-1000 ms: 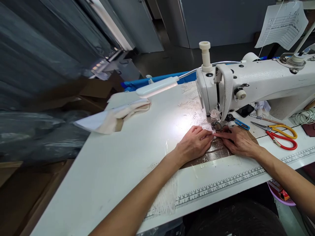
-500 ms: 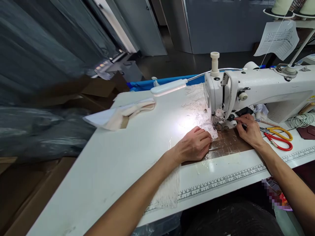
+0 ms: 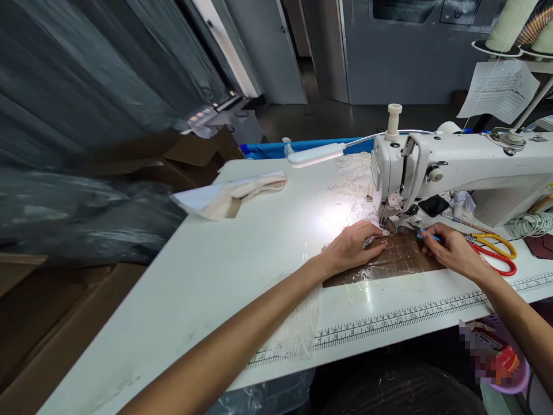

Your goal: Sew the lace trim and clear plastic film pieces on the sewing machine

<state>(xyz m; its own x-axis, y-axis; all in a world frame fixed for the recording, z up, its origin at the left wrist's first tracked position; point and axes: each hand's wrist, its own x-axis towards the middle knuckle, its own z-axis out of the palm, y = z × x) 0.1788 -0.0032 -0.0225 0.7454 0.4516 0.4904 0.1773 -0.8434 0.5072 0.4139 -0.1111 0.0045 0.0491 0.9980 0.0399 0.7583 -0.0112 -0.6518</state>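
White lace [image 3: 354, 210] lies under the lamp at the needle end of the white sewing machine [image 3: 484, 155]. My left hand [image 3: 356, 245] is closed on the lace edge, just in front of the presser foot. Over the brown plate [image 3: 395, 256], my right hand [image 3: 444, 245] pinches a small blue-handled tool [image 3: 425, 235], its tip pointing toward the needle area. Scissors with yellow and red handles [image 3: 496, 245] lie right of that hand. More lace [image 3: 298, 328] hangs over the front edge beneath my left forearm.
A folded cream fabric piece [image 3: 242, 193] rests on the white table [image 3: 173, 311]. The lamp [image 3: 317, 155] reaches in from the machine. Coiled cord [image 3: 533, 225] lies at the right. Cardboard boxes [image 3: 78, 323] stand left, and a pink basket [image 3: 521, 377] sits below the table.
My right hand has come away from beside the machine head and now shows a blue-handled tool. My left hand has moved nearer the presser foot. The view has shifted slightly.
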